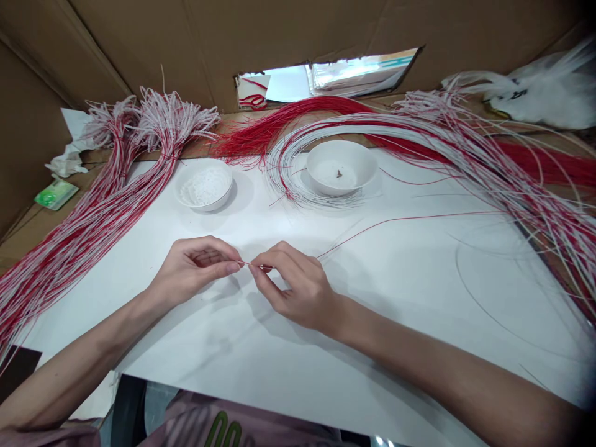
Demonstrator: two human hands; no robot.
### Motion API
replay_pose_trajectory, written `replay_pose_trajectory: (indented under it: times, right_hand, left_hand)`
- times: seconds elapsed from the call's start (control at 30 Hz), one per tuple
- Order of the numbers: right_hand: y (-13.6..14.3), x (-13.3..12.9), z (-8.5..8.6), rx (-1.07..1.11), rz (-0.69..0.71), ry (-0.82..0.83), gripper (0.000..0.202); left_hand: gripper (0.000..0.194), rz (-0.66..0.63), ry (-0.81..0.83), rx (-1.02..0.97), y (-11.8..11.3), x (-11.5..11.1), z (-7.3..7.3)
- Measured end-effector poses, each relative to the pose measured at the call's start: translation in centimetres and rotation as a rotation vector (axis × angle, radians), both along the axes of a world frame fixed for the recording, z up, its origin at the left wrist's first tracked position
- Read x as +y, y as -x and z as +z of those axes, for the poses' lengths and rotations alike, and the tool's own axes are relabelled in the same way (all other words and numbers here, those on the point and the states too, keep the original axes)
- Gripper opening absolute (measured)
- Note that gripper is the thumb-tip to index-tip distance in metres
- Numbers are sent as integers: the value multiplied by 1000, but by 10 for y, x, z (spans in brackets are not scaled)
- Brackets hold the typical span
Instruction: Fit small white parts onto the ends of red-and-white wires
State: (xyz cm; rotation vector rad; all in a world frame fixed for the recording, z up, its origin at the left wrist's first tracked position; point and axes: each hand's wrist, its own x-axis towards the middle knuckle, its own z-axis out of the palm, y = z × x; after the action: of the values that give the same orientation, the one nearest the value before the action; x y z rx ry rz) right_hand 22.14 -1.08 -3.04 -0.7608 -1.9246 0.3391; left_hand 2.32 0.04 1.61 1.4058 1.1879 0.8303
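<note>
Over the middle of the white table, my left hand (198, 270) pinches the tip of a thin red wire (405, 218) between thumb and forefinger. Close beside it, my right hand (293, 282) grips the same wire with its fingertips, a small gap between the two hands. From behind my right hand the strand runs off to the right in a shallow curve. A thin pale strand seems to lie along it near the hand. Whatever else is between my fingertips is too small to make out.
Behind my hands stand a white bowl (205, 197) of small white pieces and a larger bowl (342, 177) with a little brown bit inside. Red-and-white strand bundles (125, 186) lie left; loose red wires (321, 105) and white wires (391, 124) arc behind. Cardboard walls (153, 43) enclose the table (279, 372).
</note>
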Motion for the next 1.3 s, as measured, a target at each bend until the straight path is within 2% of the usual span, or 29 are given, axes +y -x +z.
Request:
replay_pose_trajectory:
  times: [0.87,1.3]
  right_hand:
    - [1,0,-2,-44,-17,-60,7]
    - [0,0,-2,-84,-16,-58,6]
  left_hand:
    - [9,-15,-26,-4,0,-1,-1]
    - [9,-4,-190,109,-3,-2,-4]
